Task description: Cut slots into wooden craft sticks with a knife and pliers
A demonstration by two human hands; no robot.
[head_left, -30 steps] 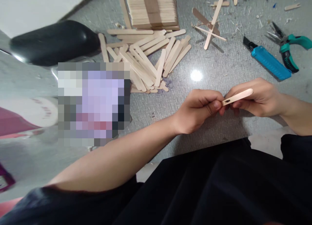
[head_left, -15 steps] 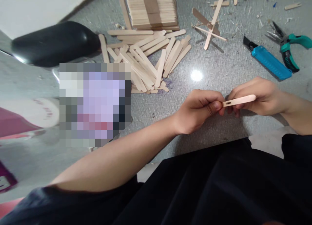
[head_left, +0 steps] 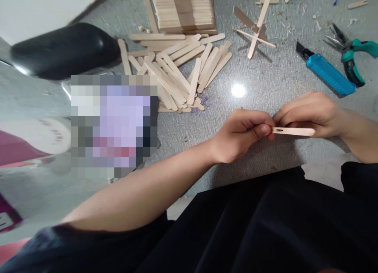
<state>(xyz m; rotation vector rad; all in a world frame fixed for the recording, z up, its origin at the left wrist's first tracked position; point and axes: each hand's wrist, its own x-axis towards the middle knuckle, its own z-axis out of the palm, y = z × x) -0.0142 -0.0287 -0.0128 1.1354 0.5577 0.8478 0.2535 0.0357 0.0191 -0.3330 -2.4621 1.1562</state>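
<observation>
Both my hands hold one wooden craft stick (head_left: 293,131) over the grey floor, close to my lap. My left hand (head_left: 240,134) is closed and pinches the stick's left end, where a small dark slot shows. My right hand (head_left: 310,111) curls over the stick from behind, fingers closed on its middle. The stick lies almost level, its free end pointing right.
A loose heap of craft sticks (head_left: 177,74) lies ahead, with a bundled stack (head_left: 184,9) behind it. A crossed stick assembly (head_left: 254,26), a blue utility knife (head_left: 326,70) and green-handled pliers (head_left: 350,52) lie at the upper right. A black object (head_left: 65,48) sits at the left.
The stick's free right end has swung downward, from tilted up to nearly level. My right hand's fingers have shifted over it; my left hand stays put.
</observation>
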